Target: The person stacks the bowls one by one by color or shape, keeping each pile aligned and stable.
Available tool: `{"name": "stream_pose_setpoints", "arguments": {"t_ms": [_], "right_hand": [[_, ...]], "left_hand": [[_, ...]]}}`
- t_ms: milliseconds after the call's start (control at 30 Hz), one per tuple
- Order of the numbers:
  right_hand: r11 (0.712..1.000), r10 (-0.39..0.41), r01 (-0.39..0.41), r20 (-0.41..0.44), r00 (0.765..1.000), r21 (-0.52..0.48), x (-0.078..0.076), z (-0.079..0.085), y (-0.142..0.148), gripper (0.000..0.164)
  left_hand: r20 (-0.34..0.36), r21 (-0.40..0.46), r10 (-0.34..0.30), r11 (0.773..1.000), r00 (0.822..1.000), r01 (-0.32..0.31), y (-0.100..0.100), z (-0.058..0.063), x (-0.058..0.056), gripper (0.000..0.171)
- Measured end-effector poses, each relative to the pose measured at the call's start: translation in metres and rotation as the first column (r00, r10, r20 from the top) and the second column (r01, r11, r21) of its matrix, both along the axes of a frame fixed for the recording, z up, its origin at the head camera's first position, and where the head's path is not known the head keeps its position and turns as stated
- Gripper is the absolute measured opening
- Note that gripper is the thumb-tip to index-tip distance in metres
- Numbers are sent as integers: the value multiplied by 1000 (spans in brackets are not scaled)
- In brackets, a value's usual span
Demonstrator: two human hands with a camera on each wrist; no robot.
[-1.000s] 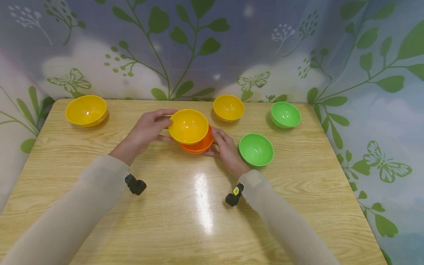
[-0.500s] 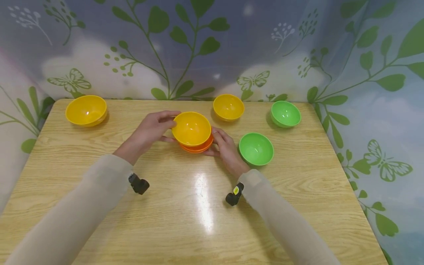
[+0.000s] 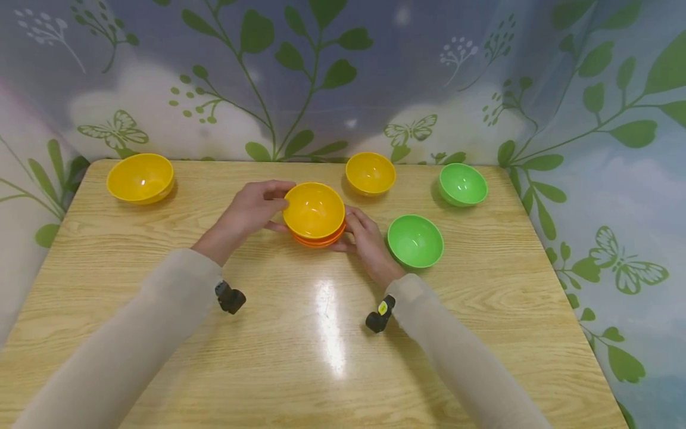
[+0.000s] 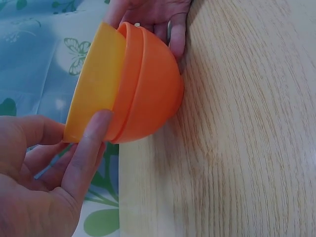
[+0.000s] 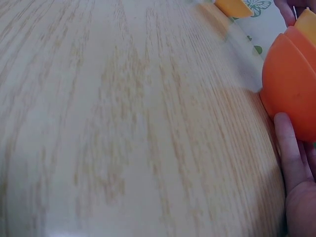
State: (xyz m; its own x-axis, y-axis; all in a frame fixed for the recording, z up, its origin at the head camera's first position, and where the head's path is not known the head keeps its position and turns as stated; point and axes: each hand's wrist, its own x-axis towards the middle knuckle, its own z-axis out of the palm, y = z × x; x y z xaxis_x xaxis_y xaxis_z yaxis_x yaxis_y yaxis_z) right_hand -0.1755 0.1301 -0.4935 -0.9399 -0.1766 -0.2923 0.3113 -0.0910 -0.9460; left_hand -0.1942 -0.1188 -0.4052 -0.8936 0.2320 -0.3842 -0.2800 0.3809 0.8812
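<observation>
A yellow bowl [image 3: 313, 210] sits in the top of a stack of two orange bowls [image 4: 157, 81] at mid-table. My left hand [image 3: 250, 207] pinches the yellow bowl at its left rim, thumb at the rim and fingers against its side. On the other side, my right hand [image 3: 370, 245] holds the orange bowls, with one finger [image 5: 289, 143] low along the outer wall. In the left wrist view the yellow wall stands out above the orange rims, and its lower part is hidden inside them.
Another yellow bowl [image 3: 371, 173] stands behind the stack, and a larger-looking yellow bowl [image 3: 140, 179] at the back left corner. One green bowl [image 3: 415, 241] is just right of my right hand; a second green bowl [image 3: 463, 185] stands behind it. A patterned curtain [image 3: 321, 89] borders the wooden table [image 3: 268, 357].
My left hand has moved right and slightly toward me, lowering the yellow bowl into the orange stack. The orange bowls show less now. My right hand has stayed in place.
</observation>
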Motion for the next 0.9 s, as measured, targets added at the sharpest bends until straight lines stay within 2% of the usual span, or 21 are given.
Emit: {"name": "stream_pose_setpoints", "arguments": {"t_ms": [567,900], "right_hand": [[1000,19,-19,6,1000,3,-2,-2,2,46],[999,10,-9,10,1000,-31,-1,-3,2,45]], "left_hand": [[-10,-73,-12,997,1000,11,6,-2,1,55],[-28,-41,-23,999,999,21,10,-8,1,57]]}}
